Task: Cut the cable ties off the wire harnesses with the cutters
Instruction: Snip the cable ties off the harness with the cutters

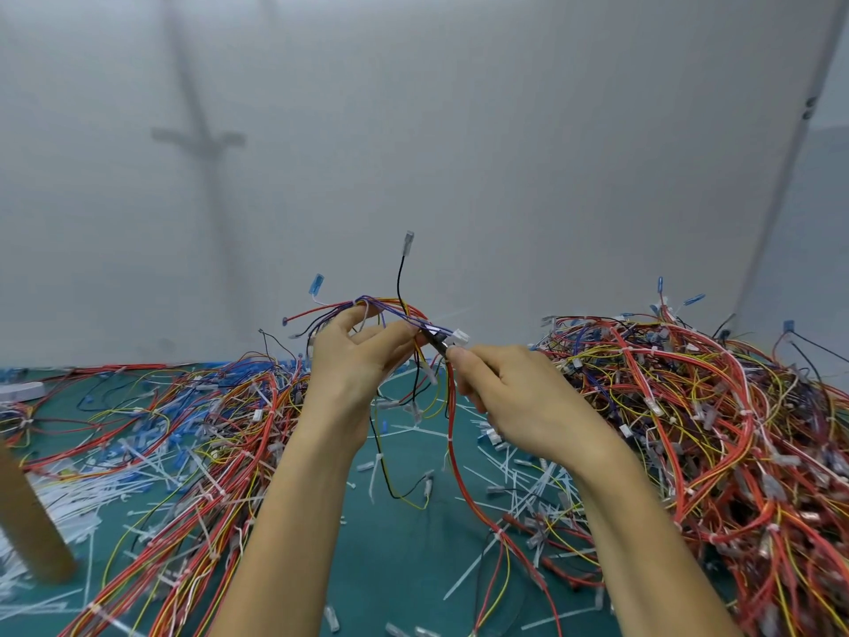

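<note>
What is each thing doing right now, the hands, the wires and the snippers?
Left hand: holds up the multicoloured wire harness.
Right hand: grips the dark metal cutters, tips at the harness.
Tangled pile of red and yellow harnesses: lying on the green mat.
Loose white cable ties: scattered on the mat.

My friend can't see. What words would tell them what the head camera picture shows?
Two hands work above a green table: the left hand holds up a wire harness while the right hand grips cutters, tips at the bundle. Heaps of colourful harnesses and cut white ties lie around.
</note>
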